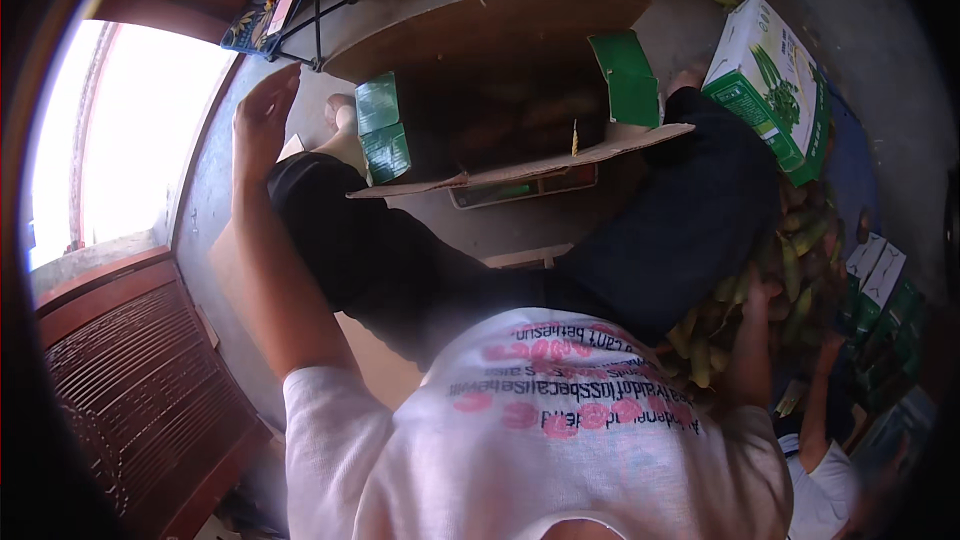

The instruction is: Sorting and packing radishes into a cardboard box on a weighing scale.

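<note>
My left hand (266,112) is raised at the left, beside the open cardboard box (500,15) between my legs. Its fingers are loosely bent and apart, with nothing visible in them. On the right, my right hand (763,292) reaches down to a heap of long yellow-green and brownish vegetables (790,265). It touches the heap's near side, but its fingers are too small and dim to read. Deep shadow hides most of the box's inside. A thin, pointed yellow piece (575,138) stands at the box's near flap.
A white and green printed carton (770,85) stands beyond the heap. Another person's arm (822,390) reaches in at the lower right, near several green and white boxes (880,285). A blue tray (270,8) on a dark stand is at the far left; a brown wooden bench (150,380) is nearer.
</note>
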Available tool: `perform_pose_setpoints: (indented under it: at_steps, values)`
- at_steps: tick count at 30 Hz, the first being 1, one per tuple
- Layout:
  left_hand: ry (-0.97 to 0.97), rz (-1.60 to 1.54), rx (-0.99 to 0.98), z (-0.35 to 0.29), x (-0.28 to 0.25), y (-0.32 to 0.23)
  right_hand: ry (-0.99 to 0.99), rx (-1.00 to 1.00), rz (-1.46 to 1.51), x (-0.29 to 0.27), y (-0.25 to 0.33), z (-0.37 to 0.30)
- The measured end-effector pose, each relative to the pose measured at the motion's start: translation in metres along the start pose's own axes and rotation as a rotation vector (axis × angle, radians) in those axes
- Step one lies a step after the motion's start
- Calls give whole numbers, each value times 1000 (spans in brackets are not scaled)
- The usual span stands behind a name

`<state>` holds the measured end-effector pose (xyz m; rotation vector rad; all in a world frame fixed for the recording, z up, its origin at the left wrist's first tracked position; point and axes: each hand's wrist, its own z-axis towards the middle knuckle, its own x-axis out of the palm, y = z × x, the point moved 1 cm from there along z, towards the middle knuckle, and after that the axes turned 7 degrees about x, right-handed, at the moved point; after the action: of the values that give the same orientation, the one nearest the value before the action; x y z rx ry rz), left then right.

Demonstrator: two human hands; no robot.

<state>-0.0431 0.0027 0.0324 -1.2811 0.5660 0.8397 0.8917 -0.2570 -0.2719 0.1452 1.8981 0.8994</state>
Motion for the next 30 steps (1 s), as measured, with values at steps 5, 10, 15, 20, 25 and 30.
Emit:
perform_pose_setpoints:
  at_steps: [5,10,15,20,25,30]
  values:
    - [83,-14,78,27,-13,-36,206,50,7,-27,206,-36]
    - [82,-138,259,57,29,-34,295,-408,-21,-80,405,-95]
    - [109,-172,289,49,51,-38,614,-1014,-266,-42,577,-235]
    - [108,-34,307,37,48,-46,1007,-1310,-587,84,645,-339]
    - [80,-70,241,35,39,-43,1145,-1352,-1052,237,624,-374]
    - [85,-118,206,36,36,-44,1172,-1401,-935,326,588,-368]
